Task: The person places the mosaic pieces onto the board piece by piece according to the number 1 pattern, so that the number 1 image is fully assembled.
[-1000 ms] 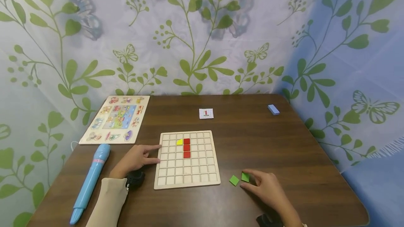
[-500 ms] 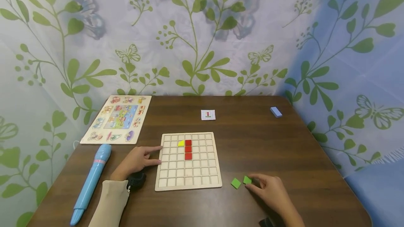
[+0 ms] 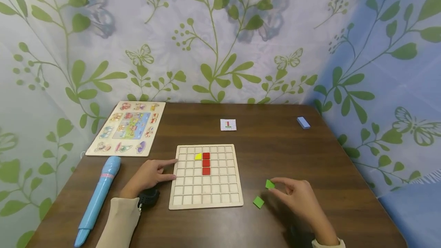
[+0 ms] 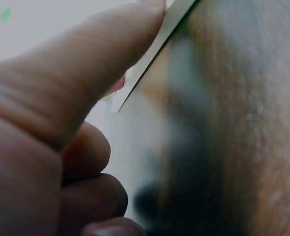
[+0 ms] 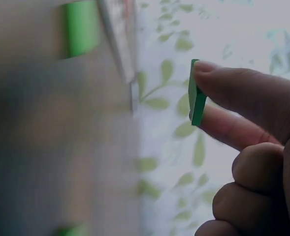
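My right hand pinches a green square tile between thumb and index finger. In the right wrist view that green tile is seen nearly edge-on, held off the table. A second green tile lies on the table, left of and nearer than the hand. The wooden grid board lies flat at the middle. Along its left edge my left hand touches with extended index finger and thumb. On the grid, red tiles form a column, with a yellow piece left of the top one.
A small card with a grid pattern lies behind the board. The blue block sits at the back right. At the left are a picture puzzle board and a blue toy microphone. A patterned curtain borders the table.
My right hand has lifted one green tile off the table and moved it slightly away from me. The other green tile stays on the table, and the left hand stays at the board's edge.
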